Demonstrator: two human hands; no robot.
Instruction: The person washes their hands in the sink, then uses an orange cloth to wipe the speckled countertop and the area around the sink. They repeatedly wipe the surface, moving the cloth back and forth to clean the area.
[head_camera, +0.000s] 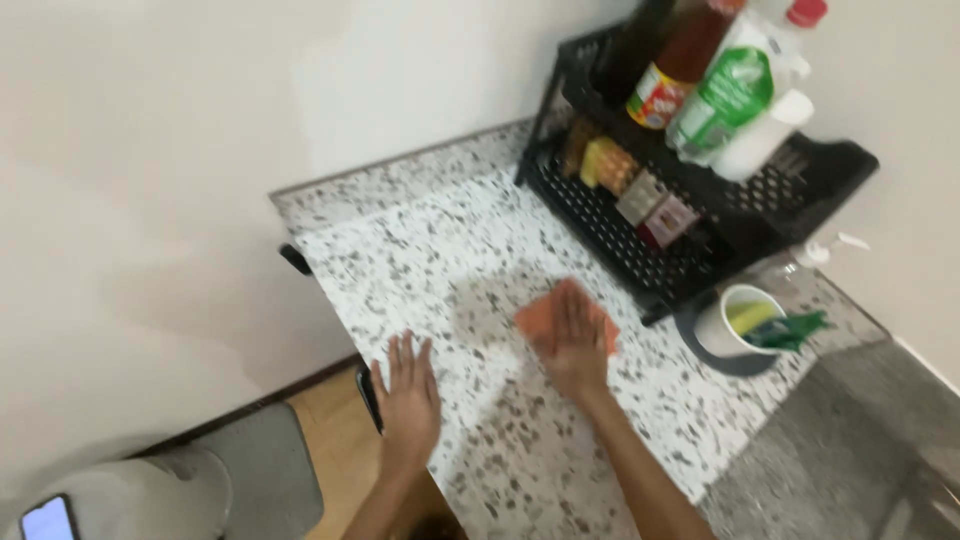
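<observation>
Head view is showing me both of my hands lying on a speckled stone counter (470, 250) that is running along a pale wall. My right hand (575, 345) is pressing flat on an orange cloth (560, 312), palm down and fingers spread out rather than curled; nothing is being pinched, the cloth is simply lying under the palm and fingers, its corners poking out beyond the fingertips toward the rack and at both sides of the hand. My left hand (408, 395) is resting flat near the counter's near edge, fingers splayed, holding nothing and lying apart from the cloth, which is sitting to its right and a little farther from me. A damp-looking darker patch is showing on the stone just left of the cloth, between the two hands. Beyond the cloth, a black two-tier rack (820, 165) is standing against the wall corner, carrying bottles (720, 85) on its upper shelf and small packets (640, 195) on the lower one. Just right of the cloth, at the foot of the rack, a white cup (725, 330) is holding a yellow and green sponge (775, 325) and sitting on a dark round mat. At the lower left, a phone screen (45, 518) is glowing beside a grey bin, blurred.
</observation>
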